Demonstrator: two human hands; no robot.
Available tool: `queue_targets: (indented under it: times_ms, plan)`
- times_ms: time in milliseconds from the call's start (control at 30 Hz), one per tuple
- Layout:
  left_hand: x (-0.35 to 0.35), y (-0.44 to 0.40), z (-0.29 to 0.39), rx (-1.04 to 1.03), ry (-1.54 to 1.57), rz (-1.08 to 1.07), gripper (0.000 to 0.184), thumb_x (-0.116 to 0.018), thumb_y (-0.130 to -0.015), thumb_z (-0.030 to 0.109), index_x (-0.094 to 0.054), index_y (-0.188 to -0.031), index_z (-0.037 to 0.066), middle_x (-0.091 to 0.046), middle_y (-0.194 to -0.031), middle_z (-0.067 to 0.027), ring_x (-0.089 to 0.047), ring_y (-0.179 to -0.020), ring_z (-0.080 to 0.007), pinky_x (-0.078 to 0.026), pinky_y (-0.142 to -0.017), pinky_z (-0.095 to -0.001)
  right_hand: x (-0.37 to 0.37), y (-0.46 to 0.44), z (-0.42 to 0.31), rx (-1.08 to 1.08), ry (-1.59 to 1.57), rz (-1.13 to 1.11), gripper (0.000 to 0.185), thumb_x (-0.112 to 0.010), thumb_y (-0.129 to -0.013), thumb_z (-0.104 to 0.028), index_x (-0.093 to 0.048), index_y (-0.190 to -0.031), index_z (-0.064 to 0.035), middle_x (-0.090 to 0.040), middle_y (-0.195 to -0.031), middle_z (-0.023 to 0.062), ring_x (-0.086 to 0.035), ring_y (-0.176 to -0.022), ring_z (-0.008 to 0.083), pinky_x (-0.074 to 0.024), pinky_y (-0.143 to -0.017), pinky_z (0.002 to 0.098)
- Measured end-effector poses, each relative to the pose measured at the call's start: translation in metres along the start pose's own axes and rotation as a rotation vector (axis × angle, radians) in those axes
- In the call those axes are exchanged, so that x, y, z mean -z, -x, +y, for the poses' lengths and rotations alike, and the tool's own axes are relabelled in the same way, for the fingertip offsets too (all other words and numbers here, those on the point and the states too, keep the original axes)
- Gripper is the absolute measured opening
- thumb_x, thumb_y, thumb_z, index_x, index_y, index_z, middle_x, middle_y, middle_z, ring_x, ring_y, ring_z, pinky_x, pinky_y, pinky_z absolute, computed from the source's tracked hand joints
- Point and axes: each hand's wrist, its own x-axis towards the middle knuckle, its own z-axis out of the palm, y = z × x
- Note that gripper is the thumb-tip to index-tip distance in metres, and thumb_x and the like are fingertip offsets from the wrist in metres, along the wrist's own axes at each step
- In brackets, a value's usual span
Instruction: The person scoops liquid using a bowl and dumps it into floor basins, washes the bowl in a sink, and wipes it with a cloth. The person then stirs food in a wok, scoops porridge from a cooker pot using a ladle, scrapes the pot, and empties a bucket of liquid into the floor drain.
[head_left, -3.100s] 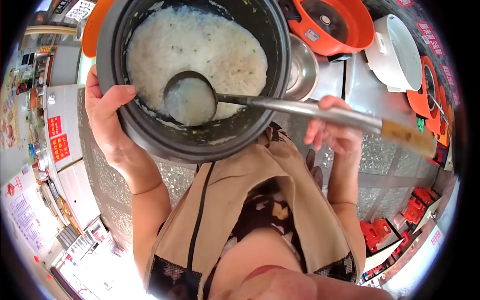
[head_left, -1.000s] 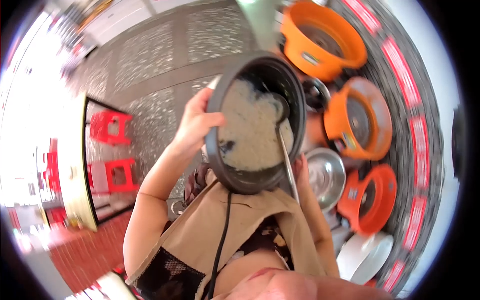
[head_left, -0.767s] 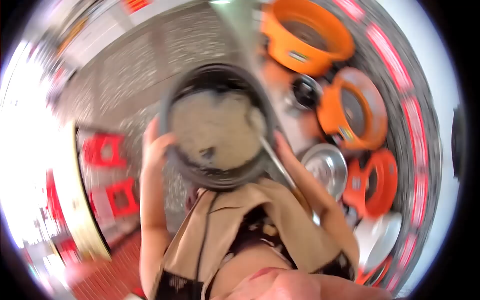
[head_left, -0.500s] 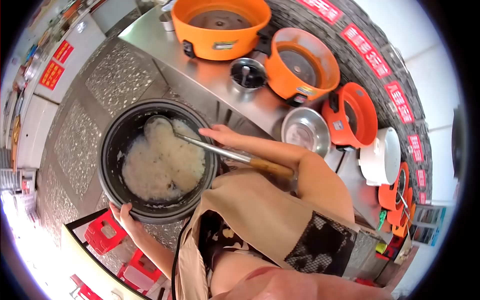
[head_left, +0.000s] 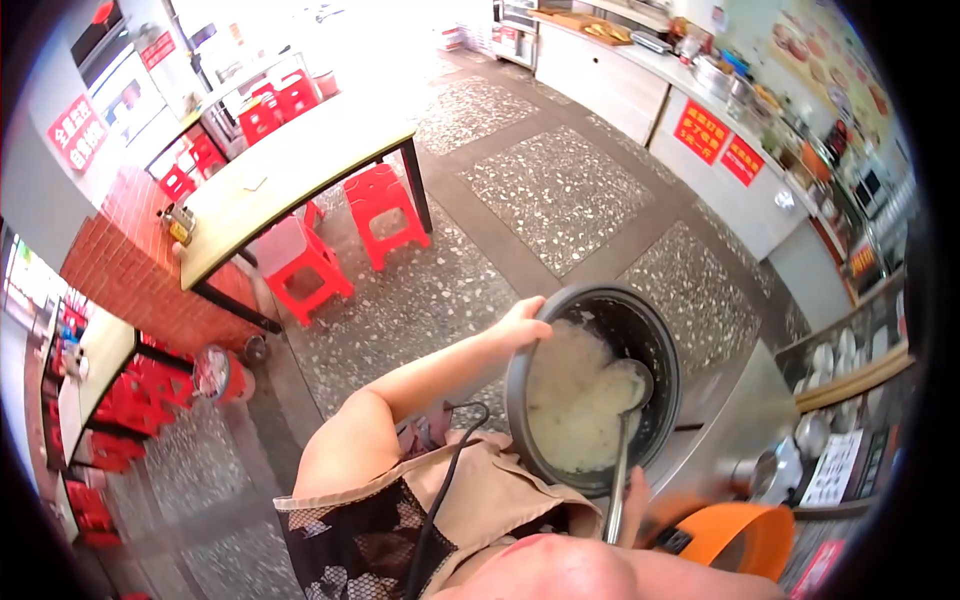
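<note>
A dark round pot point(head_left: 663, 440) is tilted in front of my apron. Inside lies thick, whitish porridge-like food point(head_left: 575, 405). My left hand point(head_left: 525, 325) is closed around the pot's rim on its left side, thumb over the edge. A metal ladle point(head_left: 618, 475) rests with its round head in the food, and its handle runs down over the near rim toward me. Beside that handle, my right hand point(head_left: 634, 508) is against the pot's near right side, partly hidden and blurred; the ladle does not appear to be in its grip.
To the right is a steel counter point(head_left: 725, 415), with an orange cooker point(head_left: 745, 535) near my right arm. A long table point(head_left: 300, 190) with red stools point(head_left: 385, 215) stands ahead left. Speckled floor point(head_left: 555, 195) runs toward a white counter point(head_left: 610, 90). A bucket point(head_left: 220, 375) is at left.
My view has swung from the row of orange cookers to the dining area. The pot has turned along with my body, still between both hands, with the ladle in it.
</note>
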Motion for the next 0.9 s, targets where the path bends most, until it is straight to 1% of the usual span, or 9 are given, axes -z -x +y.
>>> queue_targets:
  times_ms: [33,133,267,433,533,767,800,833,900]
  plan:
    - [-0.009,-0.014,0.002,0.034,0.041,0.049,0.037,-0.054,-0.061,0.005,-0.05,-0.098,0.0,-0.048,-0.078,-0.0038,-0.046,-0.072,-0.0122,-0.039,-0.059,-0.0258,0.008,-0.028,-0.013,0.053,-0.065,-0.007,0.028,-0.058,-0.085,-0.022,-0.054,-0.098,0.0022,-0.056,-0.081,0.0039,-0.05,-0.068,0.0093,-0.0422,-0.061,0.0233]
    - [-0.033,-0.071,0.033,-0.031,0.045,0.233,0.042,-0.055,-0.059,0.006,-0.051,-0.1,-0.001,-0.051,-0.081,-0.005,-0.048,-0.077,-0.0135,-0.041,-0.065,-0.0255,0.025,-0.115,-0.094,0.149,-0.045,-0.134,0.031,-0.059,-0.084,-0.017,-0.05,-0.104,0.0047,-0.058,-0.094,0.0091,-0.053,-0.081,0.012,-0.0433,-0.074,0.025]
    - [-0.055,-0.142,0.057,-0.029,0.07,0.368,0.043,-0.055,-0.058,0.004,-0.052,-0.101,0.0,-0.051,-0.083,-0.0047,-0.048,-0.076,-0.0129,-0.04,-0.065,-0.0232,0.04,-0.23,-0.182,0.131,-0.05,-0.303,0.034,-0.06,-0.081,-0.013,-0.047,-0.106,0.0054,-0.059,-0.094,0.0095,-0.056,-0.08,0.0124,-0.0442,-0.072,0.0244]
    - [-0.09,-0.271,0.064,-0.105,0.219,0.425,0.043,-0.053,-0.059,0.001,-0.05,-0.102,-0.001,-0.053,-0.087,-0.0036,-0.049,-0.08,-0.0115,-0.041,-0.071,-0.022,0.048,-0.379,-0.27,0.123,-0.019,-0.364,0.025,-0.059,-0.081,-0.015,-0.053,-0.098,0.0015,-0.057,-0.078,0.0011,-0.051,-0.064,0.0061,-0.04,-0.056,0.0193]
    - [-0.115,-0.374,0.083,-0.074,0.105,0.403,0.039,-0.054,-0.06,0.002,-0.051,-0.099,-0.001,-0.052,-0.085,-0.003,-0.049,-0.08,-0.0102,-0.041,-0.071,-0.0217,0.063,-0.463,-0.307,0.136,0.03,-0.295,0.021,-0.061,-0.079,-0.025,-0.056,-0.086,-0.0055,-0.045,-0.06,-0.0054,-0.039,-0.049,0.0033,-0.0281,-0.043,0.017]
    - [-0.247,-0.641,0.144,-0.104,-0.008,0.125,0.037,-0.056,-0.063,0.007,-0.049,-0.099,0.0,-0.05,-0.083,-0.0045,-0.045,-0.079,-0.0126,-0.039,-0.068,-0.0258,0.204,-0.636,-0.33,0.063,-0.206,-0.089,0.009,-0.058,-0.081,-0.015,-0.053,-0.081,-0.0068,-0.049,-0.069,-0.0033,-0.045,-0.058,0.0067,-0.0338,-0.048,0.0215]
    - [-0.275,-0.681,0.162,-0.139,-0.054,0.059,0.037,-0.055,-0.066,0.007,-0.048,-0.102,0.001,-0.052,-0.084,-0.0062,-0.048,-0.078,-0.0146,-0.041,-0.066,-0.0285,0.205,-0.649,-0.355,0.129,-0.309,-0.031,0.011,-0.056,-0.082,-0.013,-0.054,-0.087,-0.004,-0.054,-0.076,0.0006,-0.051,-0.063,0.0096,-0.0398,-0.053,0.023]
    - [-0.3,-0.712,0.179,0.007,-0.09,-0.007,0.04,-0.055,-0.065,0.007,-0.048,-0.104,0.001,-0.052,-0.088,-0.0065,-0.049,-0.079,-0.0143,-0.042,-0.066,-0.0285,0.207,-0.661,-0.378,0.152,-0.449,-0.038,0.022,-0.055,-0.083,-0.013,-0.053,-0.1,-0.0005,-0.058,-0.084,0.0053,-0.056,-0.072,0.0133,-0.0459,-0.061,0.0243]
    - [-0.35,-0.799,0.163,-0.036,-0.22,-0.012,0.04,-0.055,-0.064,0.006,-0.049,-0.103,0.0,-0.052,-0.089,-0.0071,-0.05,-0.077,-0.0152,-0.043,-0.066,-0.0285,0.243,-0.704,-0.401,0.154,-0.493,0.074,0.045,-0.057,-0.083,-0.015,-0.04,-0.121,0.0025,-0.059,-0.092,0.0096,-0.058,-0.079,0.0165,-0.0485,-0.07,0.0283]
